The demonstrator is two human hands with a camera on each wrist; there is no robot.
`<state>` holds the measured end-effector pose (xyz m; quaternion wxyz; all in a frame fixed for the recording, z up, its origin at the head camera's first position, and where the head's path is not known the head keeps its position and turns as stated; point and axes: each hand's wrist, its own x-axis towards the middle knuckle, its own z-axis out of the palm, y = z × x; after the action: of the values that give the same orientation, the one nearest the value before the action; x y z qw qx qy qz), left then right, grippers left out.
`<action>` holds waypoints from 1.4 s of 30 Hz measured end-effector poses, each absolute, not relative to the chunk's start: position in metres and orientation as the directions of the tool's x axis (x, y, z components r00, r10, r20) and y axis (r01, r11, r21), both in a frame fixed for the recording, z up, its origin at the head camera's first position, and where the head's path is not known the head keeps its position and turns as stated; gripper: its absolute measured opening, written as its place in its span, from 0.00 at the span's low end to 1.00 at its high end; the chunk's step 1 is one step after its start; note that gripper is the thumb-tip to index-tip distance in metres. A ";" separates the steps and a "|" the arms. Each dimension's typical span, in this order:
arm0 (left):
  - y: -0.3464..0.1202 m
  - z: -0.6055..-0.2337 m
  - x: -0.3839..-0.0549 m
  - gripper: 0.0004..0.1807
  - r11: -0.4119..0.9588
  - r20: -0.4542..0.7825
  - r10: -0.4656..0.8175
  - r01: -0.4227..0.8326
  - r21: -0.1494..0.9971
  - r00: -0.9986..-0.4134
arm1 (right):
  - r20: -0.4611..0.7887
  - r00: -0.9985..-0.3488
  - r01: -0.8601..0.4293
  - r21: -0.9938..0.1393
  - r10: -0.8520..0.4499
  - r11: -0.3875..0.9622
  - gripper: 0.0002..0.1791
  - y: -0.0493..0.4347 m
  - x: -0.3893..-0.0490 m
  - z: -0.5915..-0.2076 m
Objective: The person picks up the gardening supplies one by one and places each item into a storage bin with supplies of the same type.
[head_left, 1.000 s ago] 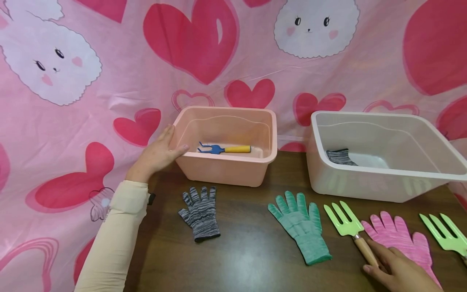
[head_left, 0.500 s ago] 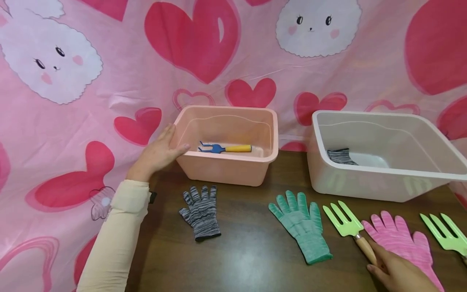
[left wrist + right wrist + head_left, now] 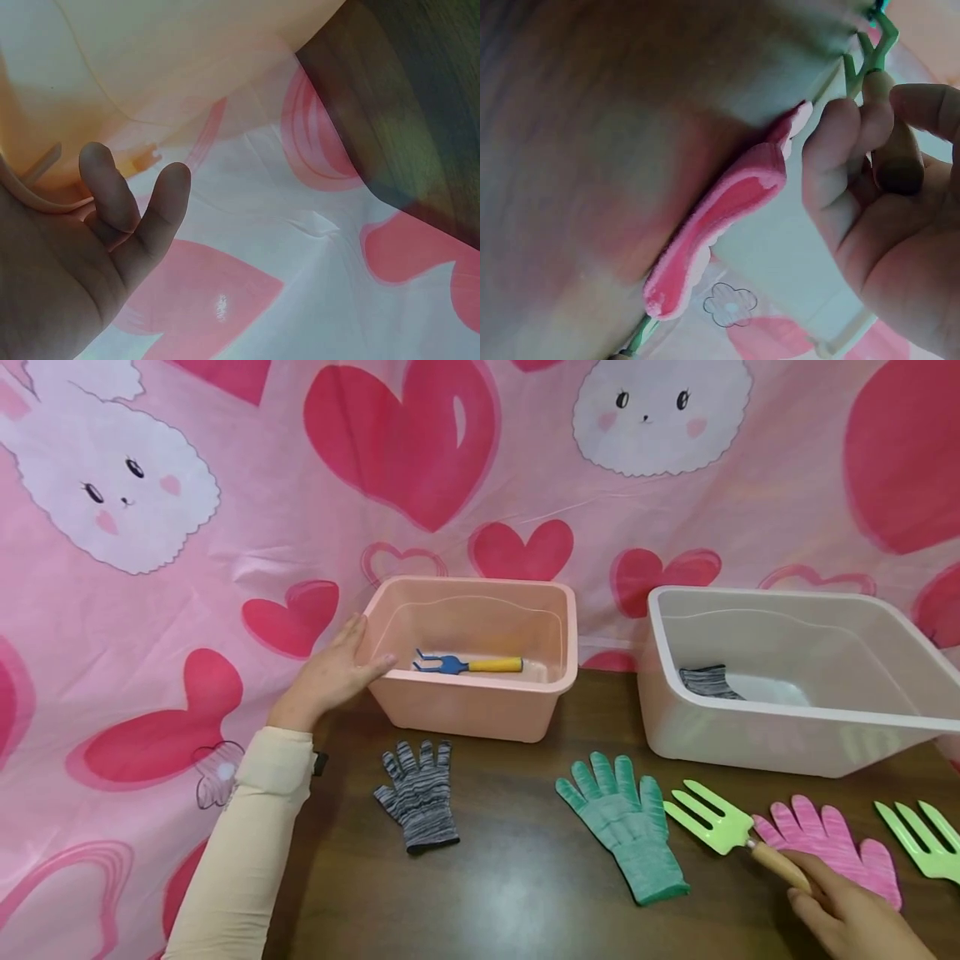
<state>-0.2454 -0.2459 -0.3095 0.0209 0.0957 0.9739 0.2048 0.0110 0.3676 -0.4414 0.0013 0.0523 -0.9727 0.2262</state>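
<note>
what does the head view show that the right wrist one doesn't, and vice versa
Only the head view: the left hand, the blue-and-yellow rake and the flat gray glove.
Only the right wrist view: the cuff opening of the pink glove.
Both: the right hand holding a green fork by its wooden handle, the pink glove, and the white bin.

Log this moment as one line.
left hand: touches peach bin | right hand: grips green fork by handle | in peach bin: blue-yellow rake | in white bin: striped fabric
</note>
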 end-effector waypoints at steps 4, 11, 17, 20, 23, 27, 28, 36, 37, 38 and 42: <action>-0.244 -0.309 -0.245 0.58 0.898 -0.011 0.183 0.162 0.408 -0.983 | -0.049 -0.996 -0.034 -0.524 -0.070 0.851 0.23 0.372 0.013 -0.438; -0.243 -0.309 -0.244 0.58 0.898 -0.012 0.177 0.156 0.411 -0.984 | -0.246 -0.966 0.222 -0.609 0.084 0.761 0.30 0.370 0.012 -0.424; -0.245 -0.309 -0.244 0.58 0.894 -0.012 0.179 0.157 0.419 -0.984 | -0.304 -0.916 0.389 -0.511 0.262 0.767 0.47 0.361 0.001 -0.414; -0.245 -0.309 -0.244 0.58 0.894 -0.010 0.181 0.160 0.418 -0.983 | -0.272 -0.914 0.400 -0.502 0.299 0.766 0.46 0.357 0.000 -0.412; -0.245 -0.310 -0.245 0.58 0.893 -0.005 0.183 0.164 0.419 -0.983 | -0.262 -0.915 0.402 -0.505 0.308 0.764 0.46 0.355 0.001 -0.410; -0.245 -0.310 -0.245 0.58 0.894 -0.005 0.183 0.164 0.418 -0.983 | -0.195 -0.943 0.332 -0.547 0.269 0.768 0.39 0.355 0.002 -0.411; -0.245 -0.310 -0.245 0.58 0.894 -0.005 0.182 0.164 0.417 -0.983 | -0.162 -0.954 0.299 -0.564 0.252 0.770 0.36 0.355 0.003 -0.412; -0.245 -0.311 -0.246 0.58 0.894 0.002 0.180 0.164 0.418 -0.984 | -0.019 -0.987 0.130 -0.664 0.157 0.737 0.24 0.357 0.008 -0.416; -0.245 -0.311 -0.246 0.58 0.894 0.003 0.180 0.165 0.418 -0.984 | -0.009 -0.990 0.113 -0.670 0.144 0.733 0.23 0.356 0.008 -0.416; -0.245 -0.311 -0.246 0.57 0.893 0.004 0.182 0.167 0.417 -0.983 | 0.003 -0.990 0.102 -0.677 0.141 0.729 0.22 0.356 0.008 -0.416; -0.246 -0.311 -0.245 0.58 0.893 0.012 0.187 0.175 0.414 -0.982 | 0.018 -0.986 0.112 -0.671 0.166 0.733 0.22 0.357 0.009 -0.415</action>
<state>-0.2455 -0.2459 -0.3115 0.0138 0.0929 0.9729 0.2115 0.0089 0.3565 -0.4152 0.0383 -0.0747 -0.9301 0.3575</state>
